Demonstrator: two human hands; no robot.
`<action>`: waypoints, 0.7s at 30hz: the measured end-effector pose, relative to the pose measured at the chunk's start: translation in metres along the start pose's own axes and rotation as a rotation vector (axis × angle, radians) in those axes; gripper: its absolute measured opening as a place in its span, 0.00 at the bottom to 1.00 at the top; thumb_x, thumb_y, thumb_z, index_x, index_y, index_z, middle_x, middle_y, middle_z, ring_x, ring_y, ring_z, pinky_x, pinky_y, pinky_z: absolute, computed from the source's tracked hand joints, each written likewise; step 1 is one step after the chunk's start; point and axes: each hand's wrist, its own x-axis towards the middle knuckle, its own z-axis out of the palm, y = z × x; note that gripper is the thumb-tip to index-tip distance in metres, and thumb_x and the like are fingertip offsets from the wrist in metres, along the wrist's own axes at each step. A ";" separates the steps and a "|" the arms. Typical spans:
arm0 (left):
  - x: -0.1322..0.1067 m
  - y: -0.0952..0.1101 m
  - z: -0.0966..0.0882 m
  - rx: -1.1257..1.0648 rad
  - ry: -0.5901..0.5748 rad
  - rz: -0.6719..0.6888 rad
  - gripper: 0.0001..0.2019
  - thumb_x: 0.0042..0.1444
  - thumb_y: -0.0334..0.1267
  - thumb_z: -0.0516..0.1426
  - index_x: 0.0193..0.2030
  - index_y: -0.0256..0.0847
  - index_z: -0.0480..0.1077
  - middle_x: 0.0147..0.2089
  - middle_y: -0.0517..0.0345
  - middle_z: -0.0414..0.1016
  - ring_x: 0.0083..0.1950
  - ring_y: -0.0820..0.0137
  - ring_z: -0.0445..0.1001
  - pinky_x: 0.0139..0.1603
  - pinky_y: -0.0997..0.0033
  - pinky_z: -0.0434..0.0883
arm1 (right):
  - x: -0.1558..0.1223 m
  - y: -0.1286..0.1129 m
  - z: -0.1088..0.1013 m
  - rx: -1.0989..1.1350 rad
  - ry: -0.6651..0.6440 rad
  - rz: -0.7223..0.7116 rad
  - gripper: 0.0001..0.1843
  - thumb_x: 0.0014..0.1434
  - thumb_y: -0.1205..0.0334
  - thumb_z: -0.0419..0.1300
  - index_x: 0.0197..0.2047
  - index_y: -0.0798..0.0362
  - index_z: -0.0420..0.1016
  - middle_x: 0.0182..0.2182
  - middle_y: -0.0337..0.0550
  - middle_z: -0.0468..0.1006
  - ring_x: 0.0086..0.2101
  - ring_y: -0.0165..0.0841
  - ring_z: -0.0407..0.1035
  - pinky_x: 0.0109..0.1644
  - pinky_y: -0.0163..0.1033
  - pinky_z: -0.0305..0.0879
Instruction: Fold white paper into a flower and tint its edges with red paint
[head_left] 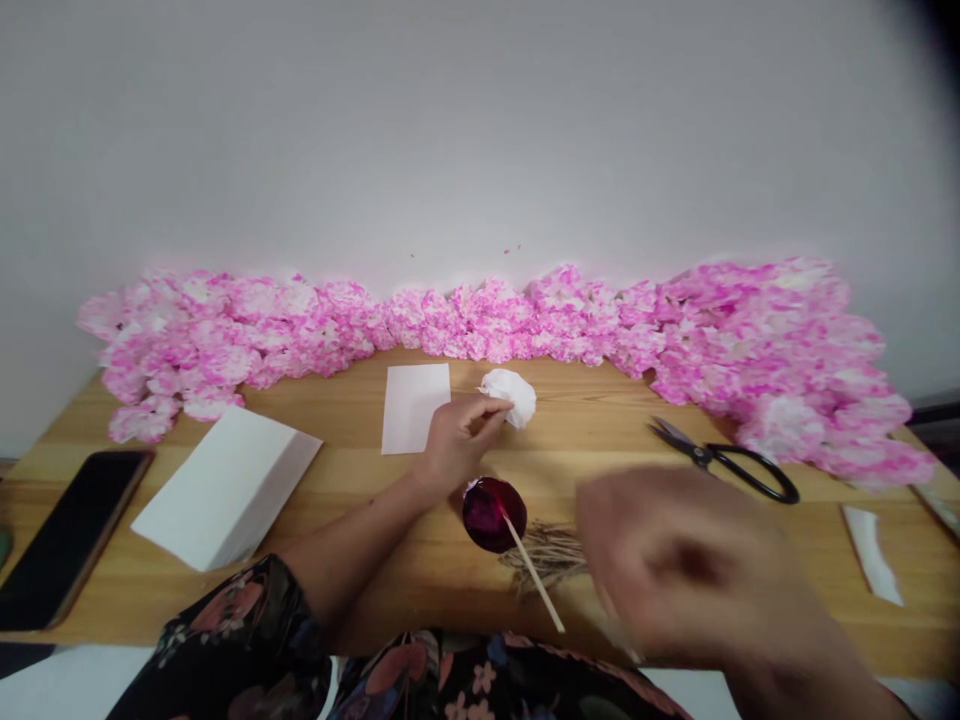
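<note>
My left hand [463,438] is closed in a pinch at the edge of a small white paper flower [517,398], which sits beyond my fingertips over the middle of the table. My right hand [675,565] is smeared by motion on the right, close to the camera. Its fingers are too blurred to show whether they hold anything. Between the hands stands a small round pot of dark magenta dye [484,522], with a thin wooden stick [536,575] leaning out of it. Beside the pot lies a bundle of thin brown stems [555,550], partly hidden by my right hand.
A long bank of pink and white paper flowers [495,320] lines the table's back by the wall. Black-handled scissors [720,460] lie to the right, near a white paper strip [874,555]. Leftward are a white card [415,408], a folded white sheet [225,490] and a phone [71,540].
</note>
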 end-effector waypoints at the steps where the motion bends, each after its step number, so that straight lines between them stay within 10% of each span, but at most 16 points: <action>1: 0.000 0.000 0.000 0.002 -0.009 0.001 0.07 0.58 0.33 0.57 0.39 0.40 0.78 0.39 0.55 0.82 0.40 0.68 0.79 0.44 0.70 0.75 | 0.007 0.012 0.007 -0.012 0.013 0.024 0.16 0.67 0.57 0.53 0.28 0.49 0.73 0.23 0.37 0.75 0.23 0.28 0.67 0.27 0.34 0.61; 7: 0.001 0.000 0.000 0.007 -0.029 0.047 0.07 0.58 0.32 0.57 0.38 0.39 0.78 0.38 0.55 0.82 0.39 0.69 0.79 0.43 0.71 0.74 | 0.022 0.063 0.049 -0.290 0.147 0.069 0.11 0.66 0.60 0.54 0.39 0.54 0.76 0.32 0.47 0.78 0.35 0.36 0.72 0.37 0.38 0.63; 21: 0.000 0.001 0.003 0.033 -0.066 -0.007 0.05 0.56 0.33 0.58 0.37 0.40 0.77 0.36 0.56 0.82 0.37 0.69 0.79 0.42 0.69 0.74 | 0.021 0.066 0.058 -0.237 0.141 0.119 0.07 0.62 0.62 0.57 0.34 0.52 0.75 0.30 0.43 0.78 0.32 0.34 0.71 0.34 0.37 0.62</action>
